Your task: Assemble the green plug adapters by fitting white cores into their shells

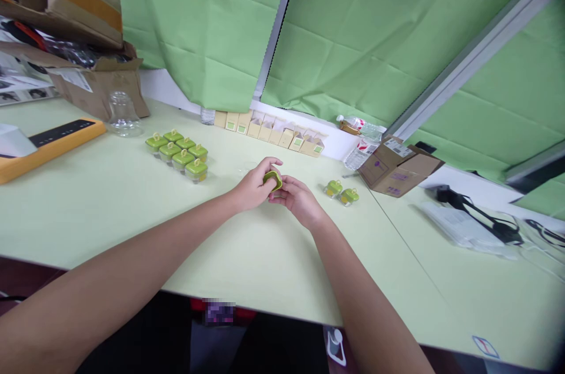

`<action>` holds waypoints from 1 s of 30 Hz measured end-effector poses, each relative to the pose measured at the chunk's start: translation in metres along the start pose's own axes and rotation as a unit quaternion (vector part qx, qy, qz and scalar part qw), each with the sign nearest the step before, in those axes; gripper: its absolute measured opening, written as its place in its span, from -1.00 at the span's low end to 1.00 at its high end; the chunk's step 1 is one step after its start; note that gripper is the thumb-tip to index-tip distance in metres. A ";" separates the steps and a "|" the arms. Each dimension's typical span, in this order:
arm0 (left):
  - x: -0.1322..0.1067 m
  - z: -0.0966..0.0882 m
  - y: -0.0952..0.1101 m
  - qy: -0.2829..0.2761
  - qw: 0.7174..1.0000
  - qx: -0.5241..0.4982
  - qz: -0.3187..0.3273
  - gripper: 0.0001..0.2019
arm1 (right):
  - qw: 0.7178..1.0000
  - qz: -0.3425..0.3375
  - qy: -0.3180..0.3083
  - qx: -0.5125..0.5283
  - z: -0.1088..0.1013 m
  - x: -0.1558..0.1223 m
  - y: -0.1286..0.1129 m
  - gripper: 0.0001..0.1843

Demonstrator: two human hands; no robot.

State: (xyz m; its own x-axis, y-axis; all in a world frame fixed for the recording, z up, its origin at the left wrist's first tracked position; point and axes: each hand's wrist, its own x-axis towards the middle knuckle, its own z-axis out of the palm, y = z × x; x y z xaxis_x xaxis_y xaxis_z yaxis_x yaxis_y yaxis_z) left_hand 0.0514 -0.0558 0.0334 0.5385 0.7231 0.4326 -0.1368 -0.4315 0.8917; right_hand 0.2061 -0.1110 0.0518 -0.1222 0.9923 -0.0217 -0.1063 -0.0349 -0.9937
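Note:
Over the middle of the pale green table (110, 209), both my hands meet around one small green-lidded jar (273, 179). My left hand (253, 185) curls its fingers over the jar's lid from the left. My right hand (298, 197) pinches the jar from the right and below. Most of the jar is hidden by my fingers. A cluster of several matching green-lidded jars (179, 153) stands to the left of my hands. Two more jars (341, 192) sit to the right.
A row of small cream cartons (269, 129) lines the back edge under green curtains. A brown cardboard box (397, 168) and plastic bottles (359, 126) are at the back right. A glass jar (122, 115), an orange device (48, 144) and stacked boxes (66, 20) sit left. Black cables (477, 212) lie right.

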 end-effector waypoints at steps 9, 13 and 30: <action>0.001 0.001 0.000 0.027 0.999 0.039 0.013 -0.67 | 0.999 -0.021 0.042 -0.015 0.004 0.000 0.003 -0.75; 0.001 0.001 -0.003 0.055 0.996 0.069 0.013 -0.69 | 0.996 -0.034 0.076 -0.021 0.003 0.001 0.003 -0.70; 0.012 -0.010 -0.014 0.093 0.994 0.059 -0.023 -0.85 | 0.975 -0.127 0.173 -0.054 -0.004 0.008 0.008 -0.64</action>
State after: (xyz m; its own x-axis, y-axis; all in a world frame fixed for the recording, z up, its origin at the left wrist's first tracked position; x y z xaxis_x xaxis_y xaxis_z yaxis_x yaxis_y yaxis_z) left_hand 0.0514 -0.0361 0.0274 0.3783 0.8253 0.4193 -0.0108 -0.4490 0.8934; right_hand 0.2078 -0.1029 0.0430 0.2370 0.9484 0.2105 0.0180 0.2124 -0.9770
